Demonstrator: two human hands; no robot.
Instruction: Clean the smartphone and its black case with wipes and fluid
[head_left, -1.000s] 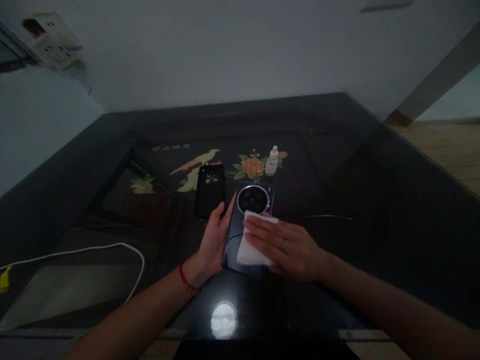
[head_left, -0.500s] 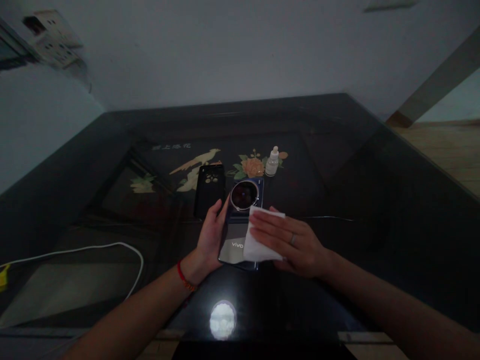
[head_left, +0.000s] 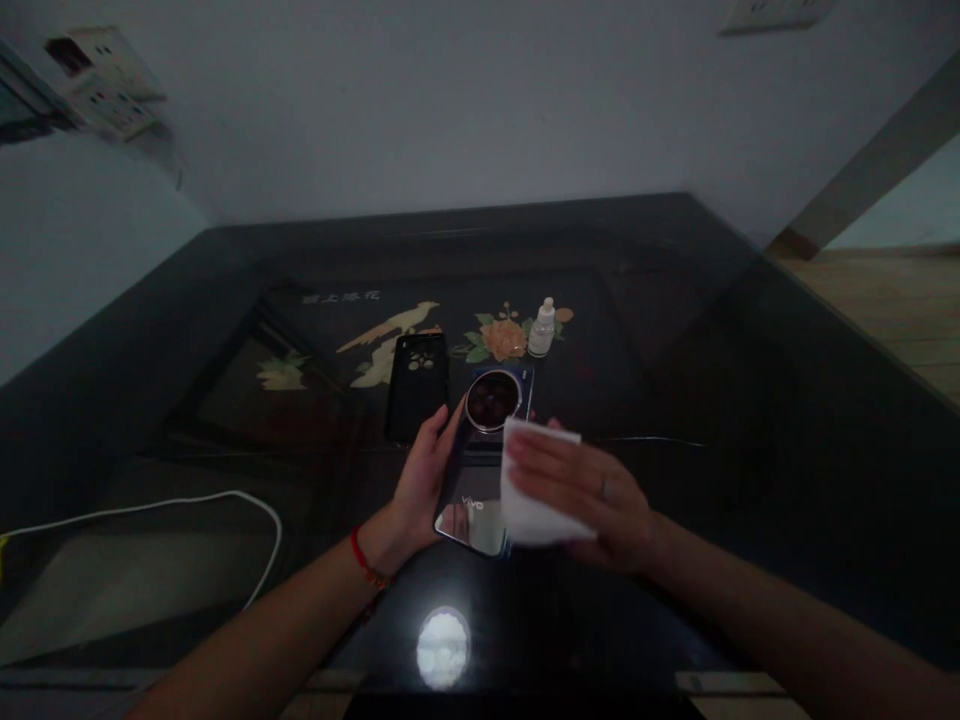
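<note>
My left hand (head_left: 424, 482) grips a smartphone (head_left: 472, 485) by its left edge, its back facing up. The phone has a large round camera ring (head_left: 493, 400) at the top and "vivo" lettering on a shiny lower part. A folded white tissue (head_left: 536, 508) is held under the fingers of my right hand (head_left: 585, 495), at the phone's right side; this hand is blurred. Whether the tissue touches the phone I cannot tell. Just left of the phone lies a black phone case (head_left: 418, 388) with camera cutouts.
A small white-capped bottle (head_left: 541, 330) stands beyond the phone on the dark glossy table (head_left: 697, 360), which has bird and flower decoration. A white cable (head_left: 172, 505) curves across the left side. Wall sockets (head_left: 112, 85) are at the upper left.
My right hand with the tissue has shifted slightly right and nearer to me. The phone has tilted a little in my left hand, altering the reflection on its back.
</note>
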